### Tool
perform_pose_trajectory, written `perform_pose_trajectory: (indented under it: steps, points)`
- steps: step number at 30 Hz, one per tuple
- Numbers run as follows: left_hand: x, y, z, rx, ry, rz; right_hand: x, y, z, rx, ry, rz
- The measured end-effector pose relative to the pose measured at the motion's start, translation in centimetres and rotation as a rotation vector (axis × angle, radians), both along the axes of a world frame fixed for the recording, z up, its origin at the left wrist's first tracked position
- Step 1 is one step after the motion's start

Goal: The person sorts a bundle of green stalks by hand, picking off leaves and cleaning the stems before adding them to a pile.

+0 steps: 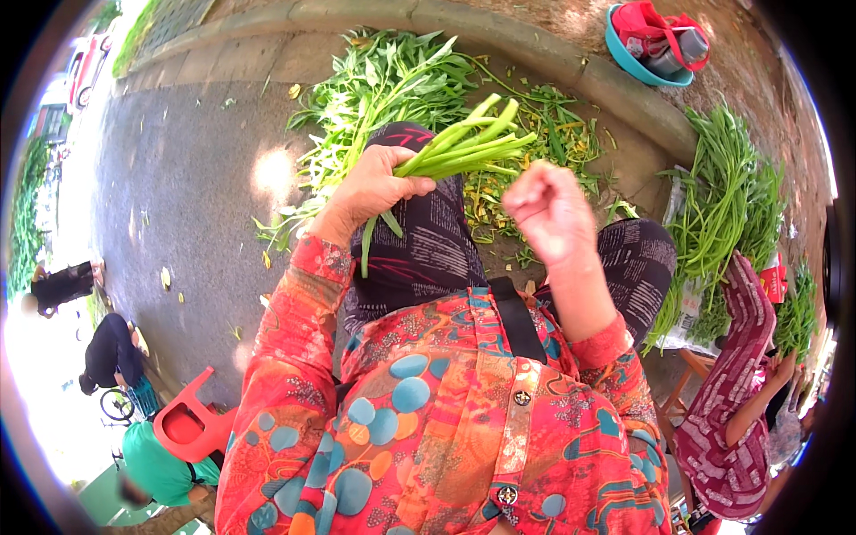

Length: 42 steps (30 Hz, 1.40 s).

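Note:
My left hand (379, 183) is closed around a bunch of green leafy-vegetable stems (473, 147), their cut ends pointing right. One loose leaf hangs below that hand, over my left knee. To the right of the stem ends, apart from them, my right hand (551, 207) is raised with its fingers curled in. It is slightly blurred, and I cannot make out anything in it. A large heap of leafy greens (392, 85) lies on the ground beyond my left knee. Yellowed leaves and trimmings (557, 134) are scattered beside it, past my hands.
A curb (571, 67) runs behind the heaps. Beyond it stands a turquoise basin (629, 67) with a red bag and a grey flask. More long greens (722, 205) lie at right, near a person in maroon patterned clothes (727, 428). A red stool (192, 419) and other people are at left.

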<state>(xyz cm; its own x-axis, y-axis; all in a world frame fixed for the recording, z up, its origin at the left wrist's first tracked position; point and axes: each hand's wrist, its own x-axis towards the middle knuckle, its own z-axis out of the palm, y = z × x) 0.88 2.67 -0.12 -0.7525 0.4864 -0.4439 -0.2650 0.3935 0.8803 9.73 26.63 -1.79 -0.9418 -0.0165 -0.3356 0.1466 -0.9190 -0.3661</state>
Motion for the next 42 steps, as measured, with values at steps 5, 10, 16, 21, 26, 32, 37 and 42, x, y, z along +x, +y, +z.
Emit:
perform_pose_trajectory:
  steps: [5,10,16,21,26,32,37,42]
  points:
    - [-0.8,-1.6,-0.1,0.098,-0.057,-0.013,-0.2,7.8,2.2,-0.091,0.223,-0.164]
    - [-1.6,-1.1,0.6,0.133,-0.110,-0.045,1.0,9.8,2.5,0.346,0.251,-0.106]
    - [-2.6,-0.9,0.8,0.086,-0.147,-0.074,1.4,9.7,0.7,1.160,-0.107,0.010]
    - [-2.6,-0.8,0.4,0.077,-0.153,-0.077,2.5,10.6,-3.9,1.719,-0.180,0.037]
    - [-2.3,-1.1,0.2,0.061,-0.145,-0.041,1.9,9.6,-1.8,2.066,-0.296,-0.049]
    - [-1.9,-0.7,0.4,0.078,-0.151,-0.027,1.9,10.0,-3.0,2.077,-0.138,-0.200]
    - [-1.9,-0.6,0.4,0.061,-0.152,-0.020,1.0,8.3,-3.9,1.975,-0.043,-0.360]
    - [-1.7,-0.7,0.3,0.044,-0.136,-0.011,1.6,5.1,-1.6,1.459,-0.072,-0.013]
